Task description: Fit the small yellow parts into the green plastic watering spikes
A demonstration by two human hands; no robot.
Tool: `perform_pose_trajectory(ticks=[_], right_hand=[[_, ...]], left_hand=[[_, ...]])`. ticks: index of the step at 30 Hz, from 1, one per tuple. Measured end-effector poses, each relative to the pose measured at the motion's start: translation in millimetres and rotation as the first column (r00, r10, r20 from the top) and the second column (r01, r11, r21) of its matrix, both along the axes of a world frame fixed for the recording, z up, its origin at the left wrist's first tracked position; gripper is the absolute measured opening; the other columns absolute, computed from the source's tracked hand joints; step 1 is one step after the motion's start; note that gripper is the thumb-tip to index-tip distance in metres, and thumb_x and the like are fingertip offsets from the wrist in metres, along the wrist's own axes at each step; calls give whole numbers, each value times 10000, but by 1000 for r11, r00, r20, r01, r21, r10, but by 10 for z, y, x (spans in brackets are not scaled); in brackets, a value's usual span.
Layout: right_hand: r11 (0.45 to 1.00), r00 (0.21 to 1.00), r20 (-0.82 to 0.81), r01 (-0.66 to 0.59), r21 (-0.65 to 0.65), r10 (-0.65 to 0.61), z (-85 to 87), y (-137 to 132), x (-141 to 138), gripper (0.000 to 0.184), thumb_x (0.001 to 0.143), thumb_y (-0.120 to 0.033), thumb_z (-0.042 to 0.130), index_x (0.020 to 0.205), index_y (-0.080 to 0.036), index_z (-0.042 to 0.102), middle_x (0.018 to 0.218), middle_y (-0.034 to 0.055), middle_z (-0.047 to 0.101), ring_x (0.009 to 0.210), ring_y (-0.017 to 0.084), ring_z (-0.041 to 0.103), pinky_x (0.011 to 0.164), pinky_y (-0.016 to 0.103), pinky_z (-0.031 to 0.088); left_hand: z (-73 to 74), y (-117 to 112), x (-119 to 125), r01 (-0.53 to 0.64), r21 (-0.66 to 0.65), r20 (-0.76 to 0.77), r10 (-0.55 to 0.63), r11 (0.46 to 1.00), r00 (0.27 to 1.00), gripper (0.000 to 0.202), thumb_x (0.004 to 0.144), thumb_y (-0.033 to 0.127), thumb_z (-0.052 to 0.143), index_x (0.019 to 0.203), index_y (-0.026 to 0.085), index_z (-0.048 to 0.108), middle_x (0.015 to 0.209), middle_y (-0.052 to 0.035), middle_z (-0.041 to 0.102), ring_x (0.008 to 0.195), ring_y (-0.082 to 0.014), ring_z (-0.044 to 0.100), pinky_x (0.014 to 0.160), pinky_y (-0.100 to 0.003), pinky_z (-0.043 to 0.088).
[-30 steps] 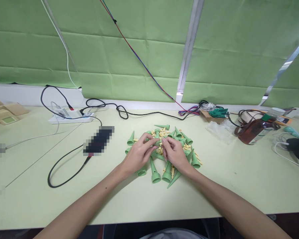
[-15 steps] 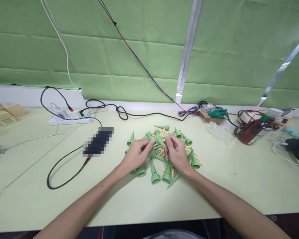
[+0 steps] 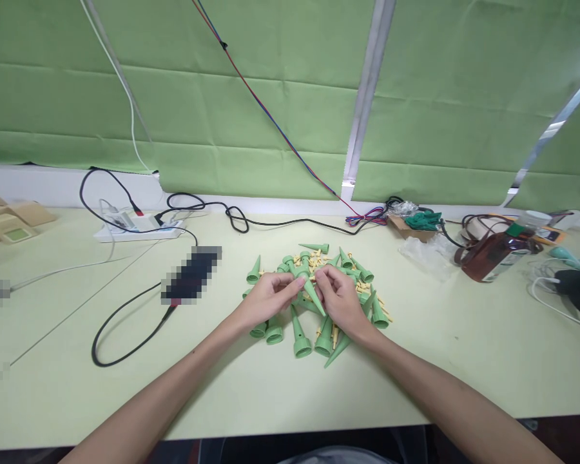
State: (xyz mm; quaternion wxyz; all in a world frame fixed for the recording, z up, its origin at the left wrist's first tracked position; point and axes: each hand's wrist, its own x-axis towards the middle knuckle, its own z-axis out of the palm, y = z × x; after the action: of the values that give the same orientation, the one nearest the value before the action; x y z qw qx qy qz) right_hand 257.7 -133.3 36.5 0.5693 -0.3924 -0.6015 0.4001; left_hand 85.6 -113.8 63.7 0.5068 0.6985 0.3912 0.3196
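— Which one are you on?
— One green cone [image 3: 313, 293], between my hands. The fingers [image 3: 290, 287] of my left hand [image 3: 265, 299] are pinched on its wide end, and its tip slants down toward my right palm.
— And your right hand [image 3: 341, 299]?
— Its fingers [image 3: 326, 278] are closed on the same cone, just beside the left ones. I cannot tell whether a small yellow piece sits between them.
— How much is done?
— Very little, I judge. The heap [image 3: 302, 335] of cones lies loose under and around my fingers, with yellow pieces [image 3: 314, 260] scattered just beyond my fingertips. I see no finished lot set apart on the bench [image 3: 415, 361], so nearly all of the heap looks left to do
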Motion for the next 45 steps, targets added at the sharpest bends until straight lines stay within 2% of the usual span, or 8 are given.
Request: perform_pose_trajectory(ticks=[5,12,23,29,33,40,45], right_hand=[[1000,1000,10,-14,-10,14,-14,14,2,349,947,-490,487,742,-207,479,481,-72,423,395,94,392,410,226,331],[998,999,-10,-45,-39,44,-79,34,-3,338,957,-474,481,741,-216,458,475,-86,367,382,93,362,392,230,294],[999,997,82,-12,-30,14,-101,43,5,383,970,-471,451,690,-213,408,498,-73,358,428,96,349,443,242,276],[1000,993,117,3,-22,0,-114,55,11,405,972,-469,442,665,-210,387,508,-68,347,451,96,337,463,247,266],[1000,992,124,5,-27,-1,-111,57,10,411,972,-468,435,658,-211,369,516,-67,330,458,94,317,468,249,253],[999,993,121,-1,-36,6,-98,41,9,419,973,-470,426,651,-215,345,503,-70,305,459,97,308,472,253,250],[999,994,108,0,-39,4,-99,31,8,424,976,-467,427,646,-213,350,501,-69,315,457,98,321,472,252,259]], left_hand=[[17,-1,-9,15,-4,-21,-15,1000,1000,432,843,529,583,646,176,433,528,59,324,462,-65,272,424,-222,178],[4,-3,-13,-31,186,-70,44,982,997,360,835,453,623,683,167,464,598,46,381,542,-83,355,486,-219,285],[-30,-11,-19,-60,303,-114,99,951,989,281,817,411,664,919,155,607,659,43,464,569,-90,408,513,-219,363],[-13,-8,-13,-34,345,-93,70,938,993,283,817,287,657,1086,202,679,846,0,567,631,-95,459,552,-222,403],[12,-13,-10,-19,370,-84,54,929,995,314,818,215,636,1126,236,695,854,4,544,635,-90,460,546,-212,389],[-7,-24,-19,-30,398,-73,64,917,995,323,818,230,650,1137,238,700,846,6,520,616,-82,468,530,-211,380],[-2,-36,-7,-28,466,-84,76,885,994,317,816,214,646,1127,229,702,842,4,520,599,-76,463,517,-207,385]])
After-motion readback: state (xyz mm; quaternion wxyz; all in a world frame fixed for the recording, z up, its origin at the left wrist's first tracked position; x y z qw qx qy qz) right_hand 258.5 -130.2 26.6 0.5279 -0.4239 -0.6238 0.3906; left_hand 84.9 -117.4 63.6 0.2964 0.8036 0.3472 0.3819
